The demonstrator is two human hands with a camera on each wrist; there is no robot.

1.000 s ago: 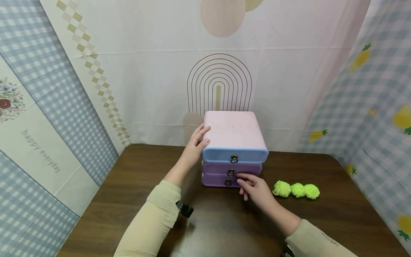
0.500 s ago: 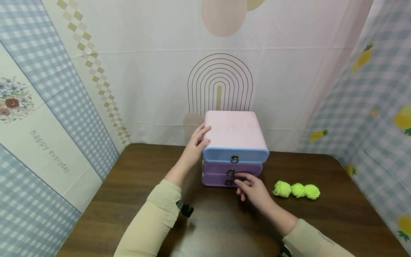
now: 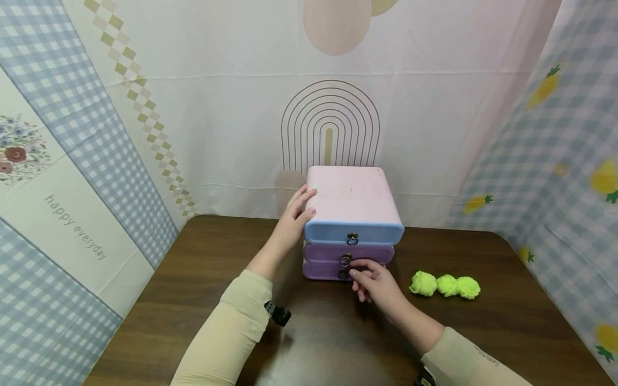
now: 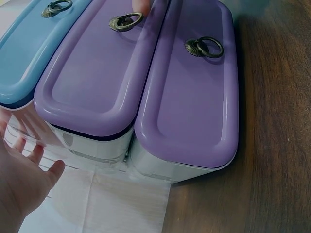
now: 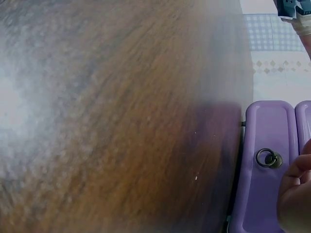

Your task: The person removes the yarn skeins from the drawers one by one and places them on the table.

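A small stacked drawer chest (image 3: pixel 352 193) has a pink top, a blue top drawer (image 3: pixel 328 234) and two purple drawers below. My left hand (image 3: pixel 292 220) lies against the chest's left side, fingertips over the top edge; the left wrist view shows its fingers (image 4: pixel 36 155) spread. At the middle purple drawer (image 3: pixel 318 253), the index fingertip of my right hand (image 3: pixel 379 284) touches the brass ring pull (image 4: pixel 127 22), which stands tilted out. The thumb is just below, apart from the index finger. The lower purple drawer (image 4: pixel 189 97) has its own ring pull (image 4: pixel 204 47). All drawers look closed.
Right of the chest, a row of bright yellow-green yarn balls (image 3: pixel 446 285) lies on the dark wooden table (image 3: pixel 318 332). Patterned cloth (image 3: pixel 232 123) hangs behind the chest and on both sides.
My right hand has moved slightly left to the middle drawer's ring pull, which has swung outward. My left hand stays on the chest's side.
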